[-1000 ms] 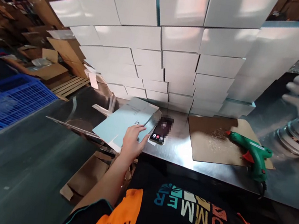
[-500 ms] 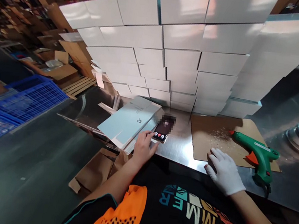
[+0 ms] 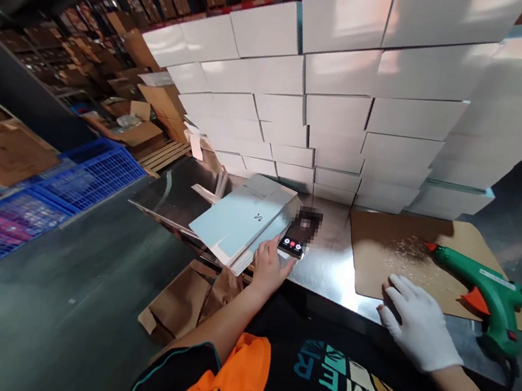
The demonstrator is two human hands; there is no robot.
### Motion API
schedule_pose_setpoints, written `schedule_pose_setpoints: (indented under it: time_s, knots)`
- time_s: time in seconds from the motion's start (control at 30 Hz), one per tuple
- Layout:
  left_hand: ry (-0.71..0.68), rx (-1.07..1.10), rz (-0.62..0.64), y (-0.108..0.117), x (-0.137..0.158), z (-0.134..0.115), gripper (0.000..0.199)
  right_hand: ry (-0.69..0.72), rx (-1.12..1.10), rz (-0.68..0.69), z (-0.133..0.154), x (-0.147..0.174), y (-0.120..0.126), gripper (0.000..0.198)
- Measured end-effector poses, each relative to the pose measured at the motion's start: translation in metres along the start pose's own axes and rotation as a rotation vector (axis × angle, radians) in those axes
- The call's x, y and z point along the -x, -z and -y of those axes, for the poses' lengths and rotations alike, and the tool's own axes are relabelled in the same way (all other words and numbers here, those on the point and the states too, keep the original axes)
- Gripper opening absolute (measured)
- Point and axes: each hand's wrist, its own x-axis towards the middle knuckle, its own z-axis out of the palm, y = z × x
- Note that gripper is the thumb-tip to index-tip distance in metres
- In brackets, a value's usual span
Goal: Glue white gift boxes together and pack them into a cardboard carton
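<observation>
At the centre of the frame, the smartphone [image 3: 294, 237] lies face up on the steel table [image 3: 324, 262], with call buttons lit on its screen. Our bare left hand [image 3: 270, 269] is at its lower end, fingers and thumb at the near corners; we cannot tell whether they grip it. Our gloved right hand [image 3: 422, 323] holds nothing, fingers loosely spread by the near edge of the cardboard sheet [image 3: 372, 263]. To handle the phone well, we should take it by its edges, off the lit buttons, and keep the glove away from the hot-glue gun's [image 3: 480, 278] tip.

Just left of the phone lie light-blue boxes [image 3: 236, 211]; behind rises a wall of white boxes [image 3: 342, 76], their contents hidden. At lower left, blue mesh crates [image 3: 100, 178] show something pink inside. At upper left, a brown carton [image 3: 144, 136] holds crumpled clear plastic.
</observation>
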Motion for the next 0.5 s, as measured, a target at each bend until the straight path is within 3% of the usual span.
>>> schedule_pose_setpoints:
  time_s: [0.33,0.5]
  knots:
    - [-0.056,0.073,-0.031,-0.001,0.008,0.000,0.064,-0.015,-0.028,0.006,0.000,0.000,-0.001,0.039]
    - [-0.175,0.085,-0.065,0.029,-0.016,-0.014,0.071,-0.011,-0.046,0.030,-0.003,0.001,-0.004,0.040]
